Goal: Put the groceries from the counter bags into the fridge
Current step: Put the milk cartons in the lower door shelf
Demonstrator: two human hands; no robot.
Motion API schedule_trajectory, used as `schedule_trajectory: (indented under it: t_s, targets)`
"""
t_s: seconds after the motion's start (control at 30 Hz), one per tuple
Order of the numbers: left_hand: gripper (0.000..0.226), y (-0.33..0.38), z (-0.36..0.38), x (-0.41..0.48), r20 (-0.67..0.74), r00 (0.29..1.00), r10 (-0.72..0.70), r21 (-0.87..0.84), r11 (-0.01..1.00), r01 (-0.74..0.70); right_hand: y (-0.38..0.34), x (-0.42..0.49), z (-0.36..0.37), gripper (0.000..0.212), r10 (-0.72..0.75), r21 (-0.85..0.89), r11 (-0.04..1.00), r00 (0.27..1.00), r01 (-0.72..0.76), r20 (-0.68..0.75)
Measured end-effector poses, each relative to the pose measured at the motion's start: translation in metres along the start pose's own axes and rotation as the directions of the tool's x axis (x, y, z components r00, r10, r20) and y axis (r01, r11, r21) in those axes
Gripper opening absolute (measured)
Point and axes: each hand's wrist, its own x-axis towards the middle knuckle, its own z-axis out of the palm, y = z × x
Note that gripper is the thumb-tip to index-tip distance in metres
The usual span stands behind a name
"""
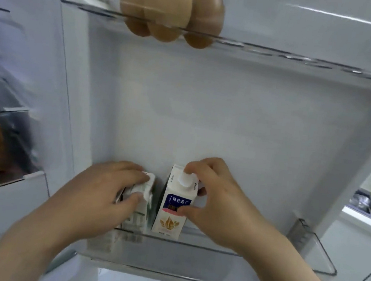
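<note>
Two cartons stand side by side in the clear lower door bin [200,255] of the open fridge door. My left hand [102,190] grips the top of the left carton [141,205], a white one with dark print, partly hidden by my fingers. My right hand [214,198] holds the right carton [174,206], white with a round white cap, a blue label and a grain picture; fingers pinch near the cap and my thumb presses its front.
Three brown eggs [171,11] sit in the upper door rack [285,52]. The fridge interior with shelves and a drawer [3,140] lies at left. A counter with a sink [363,204] and a bag shows at far right. The bin's right half holds nothing.
</note>
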Motion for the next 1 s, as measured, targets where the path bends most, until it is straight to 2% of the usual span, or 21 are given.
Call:
schedule_trajectory:
  t_s: [0.17, 0.4, 0.53, 0.77, 0.9, 1.0]
  targets:
    - [0.050, -0.002, 0.003, -0.001, -0.039, 0.997, 0.065, -0.002, 0.998, -0.065, -0.009, 0.010, 0.007, 0.058, -0.041, -0.241, 0.969, 0.998, 0.053, 0.056]
    - [0.048, -0.005, 0.005, -0.003, -0.008, 0.997, 0.080, 0.010, 0.997, -0.080, -0.014, 0.018, 0.006, 0.052, -0.096, -0.330, 0.934, 0.986, 0.135, 0.134]
    - [0.054, -0.006, 0.007, -0.003, -0.009, 0.997, 0.078, -0.005, 0.997, -0.078, -0.013, 0.014, 0.008, 0.059, -0.132, -0.397, 0.904, 0.987, 0.160, 0.096]
    - [0.048, -0.007, 0.006, -0.005, -0.055, 0.995, 0.081, -0.015, 0.997, -0.082, -0.013, 0.003, 0.002, 0.084, -0.070, -0.419, 0.904, 0.996, 0.090, 0.062]
    - [0.048, -0.007, 0.002, -0.007, -0.089, 0.992, 0.087, -0.072, 0.993, -0.093, -0.014, -0.003, -0.003, 0.083, -0.024, -0.402, 0.915, 0.999, 0.034, 0.031]
    - [0.047, -0.007, 0.000, -0.009, -0.094, 0.991, 0.097, -0.085, 0.991, -0.105, -0.008, -0.014, -0.008, 0.072, 0.001, -0.373, 0.928, 1.000, -0.007, -0.017]
